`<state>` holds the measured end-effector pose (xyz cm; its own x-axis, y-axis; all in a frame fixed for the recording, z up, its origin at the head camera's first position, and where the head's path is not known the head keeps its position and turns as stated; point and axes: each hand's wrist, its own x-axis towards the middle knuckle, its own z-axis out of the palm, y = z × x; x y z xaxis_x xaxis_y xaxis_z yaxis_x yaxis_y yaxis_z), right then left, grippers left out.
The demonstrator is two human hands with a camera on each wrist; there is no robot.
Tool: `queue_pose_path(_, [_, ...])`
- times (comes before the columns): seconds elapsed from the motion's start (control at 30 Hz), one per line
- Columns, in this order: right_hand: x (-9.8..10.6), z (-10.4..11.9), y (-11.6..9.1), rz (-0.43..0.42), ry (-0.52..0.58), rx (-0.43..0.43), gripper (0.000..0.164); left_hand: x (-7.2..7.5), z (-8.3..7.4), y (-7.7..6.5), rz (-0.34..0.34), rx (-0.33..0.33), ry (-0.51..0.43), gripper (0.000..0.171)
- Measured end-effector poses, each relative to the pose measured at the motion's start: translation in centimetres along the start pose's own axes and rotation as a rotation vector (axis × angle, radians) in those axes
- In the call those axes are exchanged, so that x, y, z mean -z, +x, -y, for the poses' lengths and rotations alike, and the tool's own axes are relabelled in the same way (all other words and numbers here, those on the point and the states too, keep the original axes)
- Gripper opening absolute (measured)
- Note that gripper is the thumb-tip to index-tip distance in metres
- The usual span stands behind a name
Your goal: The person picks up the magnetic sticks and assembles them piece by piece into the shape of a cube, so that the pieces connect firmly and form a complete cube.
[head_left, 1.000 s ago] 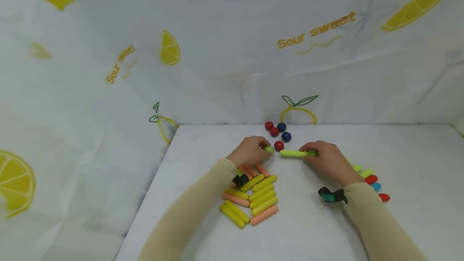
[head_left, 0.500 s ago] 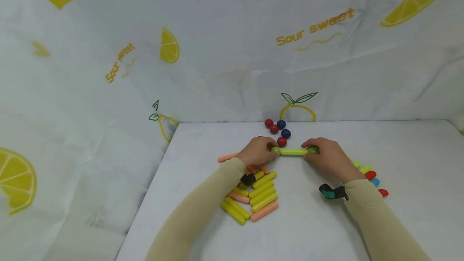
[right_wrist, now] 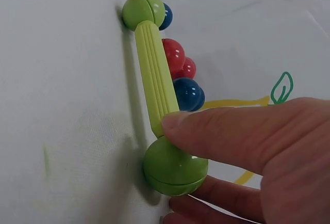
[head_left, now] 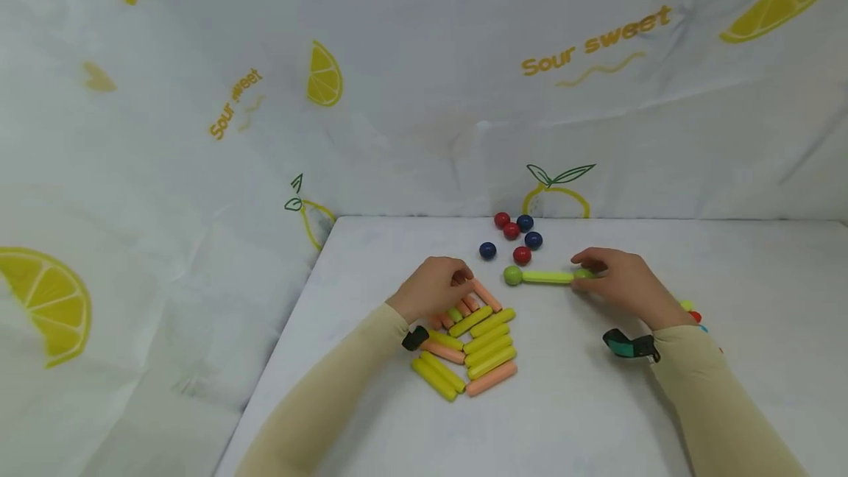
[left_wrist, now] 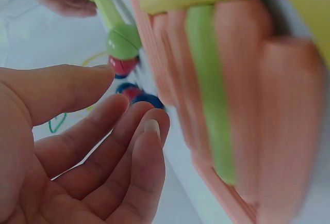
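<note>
A light green rod (head_left: 547,277) lies with a green ball (head_left: 513,275) on its left end and another green ball (right_wrist: 175,166) on its right end. My right hand (head_left: 623,284) pinches the right-end ball, the thumb over the joint with the rod and the fingers curled beneath. My left hand (head_left: 433,287) hovers beside a row of orange rods (head_left: 486,294); its fingers are loosely bent with nothing between them. In the left wrist view, a green rod (left_wrist: 210,90) lies between orange ones, close to the fingertips.
Red balls (head_left: 522,255) and blue balls (head_left: 487,250) sit near the table's back edge. Several yellow rods (head_left: 490,346) lie in front of the left hand. More coloured pieces (head_left: 693,316) are partly hidden behind the right forearm. A lemon-print sheet (head_left: 397,131) hangs behind.
My left hand brought a green ball to the rod's left end, let go, and moved left toward the orange rods. A blue ball behind it came into view. My right hand kept its hold.
</note>
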<state>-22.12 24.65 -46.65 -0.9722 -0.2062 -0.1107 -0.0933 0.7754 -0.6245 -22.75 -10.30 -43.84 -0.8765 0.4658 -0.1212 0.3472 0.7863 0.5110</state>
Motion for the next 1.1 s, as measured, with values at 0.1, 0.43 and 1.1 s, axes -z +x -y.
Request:
queue_pose_path(0.1, [0.3,0.0,-0.2,0.007,-0.002,0.009,0.050,0.4,1.3,-1.0,-0.026,0.011,0.005,0.021])
queue_pose_path(0.43, [0.8,-0.2,-0.5,0.040,-0.013,0.011,0.055,1.0,4.3,-2.5,-0.028,0.009,0.045,0.015])
queue_pose_path(1.1, [0.7,-0.8,-0.1,0.054,-0.030,-0.009,0.048,1.0,3.2,-0.8,0.131,-0.197,0.438,0.017])
